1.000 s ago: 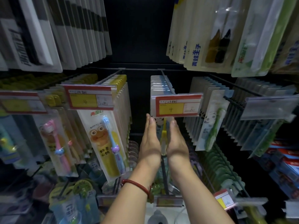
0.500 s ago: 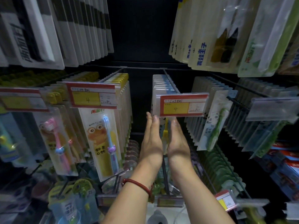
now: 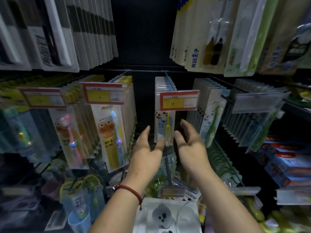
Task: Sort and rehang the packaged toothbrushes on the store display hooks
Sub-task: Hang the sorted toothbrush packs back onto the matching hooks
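Observation:
A row of panda-printed packs with a yellow toothbrush (image 3: 165, 126) hangs on the middle hook (image 3: 170, 82), under a red and yellow price tag (image 3: 178, 100). My left hand (image 3: 147, 148) is just left of the front pack, fingers relaxed, thumb tip near the pack's lower edge. My right hand (image 3: 191, 143) is just right of it, fingers loosely spread and holding nothing. Both hands are apart from the pack's sides.
Frog-printed packs (image 3: 110, 135) hang on the left hook, pink-brush packs (image 3: 70, 135) further left, and green panda packs (image 3: 212, 121) on the right. Larger packs (image 3: 210, 36) hang above. Lower hooks hold green packs (image 3: 220, 163), and boxes (image 3: 286, 163) lie at right.
My two hands were pressed flat against both sides of the hanging panda packs. They have drawn back, lowered and spread apart, and the front pack now hangs free.

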The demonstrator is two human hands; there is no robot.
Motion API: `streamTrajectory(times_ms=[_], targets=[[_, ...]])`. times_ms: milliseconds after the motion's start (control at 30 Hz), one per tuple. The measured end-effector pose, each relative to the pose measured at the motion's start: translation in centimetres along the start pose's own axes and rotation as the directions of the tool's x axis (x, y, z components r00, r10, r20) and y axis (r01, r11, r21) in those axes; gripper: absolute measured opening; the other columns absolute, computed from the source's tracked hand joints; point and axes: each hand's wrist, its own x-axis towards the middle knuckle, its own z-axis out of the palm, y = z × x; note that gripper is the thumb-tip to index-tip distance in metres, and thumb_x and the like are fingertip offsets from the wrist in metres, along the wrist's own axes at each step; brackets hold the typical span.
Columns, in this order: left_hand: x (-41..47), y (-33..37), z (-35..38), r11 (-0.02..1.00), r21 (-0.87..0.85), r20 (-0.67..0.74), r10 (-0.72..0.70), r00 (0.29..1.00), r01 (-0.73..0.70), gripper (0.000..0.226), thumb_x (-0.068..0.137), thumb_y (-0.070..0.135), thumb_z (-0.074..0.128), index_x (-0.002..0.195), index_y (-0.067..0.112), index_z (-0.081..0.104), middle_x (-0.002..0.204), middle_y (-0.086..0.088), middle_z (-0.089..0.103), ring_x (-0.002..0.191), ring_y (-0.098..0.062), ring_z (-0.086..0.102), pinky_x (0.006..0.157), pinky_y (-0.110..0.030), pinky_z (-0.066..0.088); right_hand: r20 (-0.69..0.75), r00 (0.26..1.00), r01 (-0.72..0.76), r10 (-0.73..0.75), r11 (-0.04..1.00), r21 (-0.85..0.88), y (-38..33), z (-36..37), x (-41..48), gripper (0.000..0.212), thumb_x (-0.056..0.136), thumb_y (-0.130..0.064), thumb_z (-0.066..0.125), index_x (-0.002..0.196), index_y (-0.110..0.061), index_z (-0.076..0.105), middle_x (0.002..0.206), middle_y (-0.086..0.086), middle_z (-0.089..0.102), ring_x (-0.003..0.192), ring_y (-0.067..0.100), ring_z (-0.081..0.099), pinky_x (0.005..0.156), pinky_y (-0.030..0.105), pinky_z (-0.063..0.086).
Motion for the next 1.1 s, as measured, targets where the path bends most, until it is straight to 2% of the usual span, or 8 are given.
streamTrajectory(times_ms=[200, 500, 700, 767, 867, 967, 1000, 1100], targets=[[-2.8, -1.4, -1.1, 0.88, 0.436, 0.087, 0.169, 0.982, -0.19, 0.067, 0.1, 0.048, 0.061, 0.159, 0.024, 0.037, 0.16, 0.001, 0.041, 0.146, -0.018, 0.042, 0.118, -0.029, 0.034, 0.088, 0.992, 0.122, -0.092, 0.879, -0.461, -0.3, -4.1, -2.0, 0.062, 0.101, -0.032, 0.06, 0.157, -0.024, 0.035, 0.159, 0.0, 0.042, 0.143, 0.02, 0.044, 0.112, 0.031, 0.04], [-5.6, 0.3, 0.9, 0.684, 0.657, 0.181, 0.266, 0.947, -0.318, 0.062, 0.101, 0.06, 0.049, 0.151, 0.024, 0.043, 0.146, -0.002, 0.053, 0.136, -0.023, 0.049, 0.109, -0.038, 0.047, 0.072, 0.994, 0.107, -0.08, 0.805, -0.584, 0.4, -8.7, -3.5, 0.06, 0.099, -0.039, 0.06, 0.152, -0.023, 0.037, 0.15, 0.005, 0.047, 0.133, 0.027, 0.051, 0.104, 0.04, 0.048], [-4.4, 1.4, 4.4, 0.868, 0.388, 0.175, 0.261, 0.949, -0.31, 0.058, 0.103, 0.052, 0.052, 0.154, 0.026, 0.042, 0.151, 0.001, 0.051, 0.14, -0.019, 0.049, 0.113, -0.036, 0.045, -0.079, 0.997, -0.018, -0.011, 0.932, -0.361, 2.2, -9.7, -2.0, 0.054, 0.098, -0.037, 0.064, 0.148, -0.025, 0.046, 0.145, 0.0, 0.056, 0.134, 0.02, 0.053, 0.098, 0.029, 0.047], [-3.5, 1.9, 5.7, 0.906, 0.297, 0.194, 0.251, 0.948, -0.301, 0.065, 0.104, 0.055, 0.049, 0.16, 0.03, 0.03, 0.159, 0.003, 0.045, 0.146, -0.018, 0.044, 0.116, -0.035, 0.041, -0.089, 0.996, -0.035, 0.011, 0.96, -0.277, 3.1, -9.7, -1.2, 0.053, 0.099, -0.037, 0.063, 0.148, -0.026, 0.047, 0.147, -0.003, 0.054, 0.135, 0.018, 0.051, 0.095, 0.025, 0.042], [-1.9, 2.9, 7.7, 0.973, 0.099, 0.211, 0.185, 0.96, -0.21, 0.072, 0.102, 0.063, 0.041, 0.164, 0.04, 0.012, 0.17, 0.01, 0.026, 0.155, -0.014, 0.029, 0.124, -0.035, 0.03, -0.107, 0.993, -0.058, 0.042, 0.988, -0.143, 4.3, -9.5, 0.6, 0.049, 0.103, -0.034, 0.057, 0.15, -0.028, 0.047, 0.151, -0.004, 0.051, 0.139, 0.016, 0.048, 0.108, 0.027, 0.041], [0.0, 3.4, 9.9, 0.989, -0.079, 0.196, 0.14, 0.971, -0.127, 0.077, 0.097, 0.075, 0.036, 0.163, 0.045, 0.012, 0.171, 0.016, 0.017, 0.158, -0.01, 0.018, 0.123, -0.03, 0.016, -0.175, 0.976, -0.119, 0.13, 0.99, 0.074, 4.4, -9.3, 2.9, 0.043, 0.105, -0.03, 0.054, 0.147, -0.024, 0.05, 0.143, -0.004, 0.057, 0.122, 0.007, 0.052, 0.089, 0.008, 0.039], [0.6, 3.7, 10.7, 0.988, -0.118, 0.192, 0.117, 0.974, -0.095, 0.079, 0.094, 0.079, 0.033, 0.163, 0.046, 0.013, 0.171, 0.017, 0.017, 0.158, -0.009, 0.017, 0.121, -0.028, 0.014, -0.189, 0.969, -0.133, 0.157, 0.982, 0.132, 4.3, -9.3, 3.7, 0.042, 0.106, -0.028, 0.052, 0.147, -0.02, 0.05, 0.141, -0.002, 0.057, 0.119, 0.005, 0.051, 0.082, 0.006, 0.038], [2.3, 4.5, 12.7, 0.972, -0.235, 0.194, 0.055, 0.979, -0.008, 0.079, 0.092, 0.079, 0.025, 0.163, 0.043, 0.018, 0.169, 0.019, 0.022, 0.153, -0.002, 0.021, 0.118, -0.023, 0.012, -0.226, 0.955, -0.134, 0.192, 0.96, 0.247, 4.0, -9.2, 5.8, 0.043, 0.107, -0.031, 0.048, 0.148, -0.017, 0.049, 0.143, 0.001, 0.055, 0.126, 0.01, 0.05, 0.086, 0.011, 0.032]])
